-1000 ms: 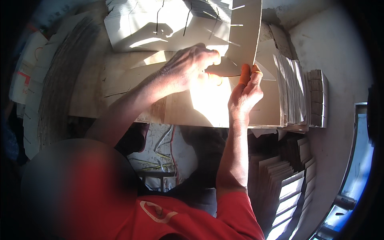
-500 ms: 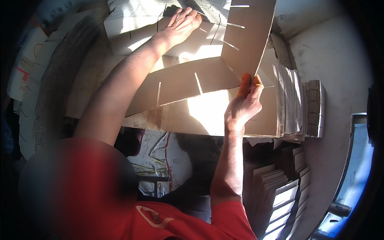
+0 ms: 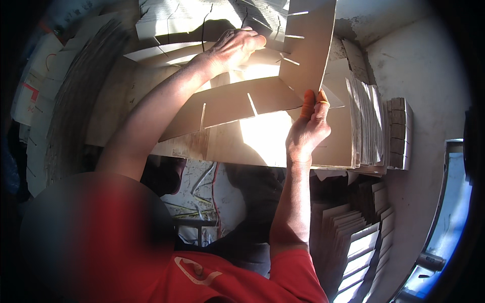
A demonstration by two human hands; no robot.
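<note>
My right hand [image 3: 309,130], with orange covers on its fingertips, pinches two brown slotted cardboard strips where they meet. One, the upright cardboard strip [image 3: 309,48], stands away from me with short slots along its left edge. The other, the crosswise cardboard strip [image 3: 230,103], stretches left, its slots opening toward me. Farther off, my left hand [image 3: 237,48] is closed on the edge of another cardboard strip [image 3: 174,54], just in front of the stack of slotted cardboard [image 3: 174,20]. That strip is partly hidden by my hand, and its far end passes near the upright one.
Beneath the strips lies a sunlit board surface [image 3: 262,136]. Stacked cardboard sheets [image 3: 366,121] stand on the right, beside a bundled block of cardboard [image 3: 399,134]. A tall cardboard pile [image 3: 76,96] curves along the left. More pieces [image 3: 348,237] sit low at the right, near the wall.
My left hand has come slightly toward me and right, drawing a strip away from the far stack. My right hand keeps its pinch, and the upright strip has shifted a little left.
</note>
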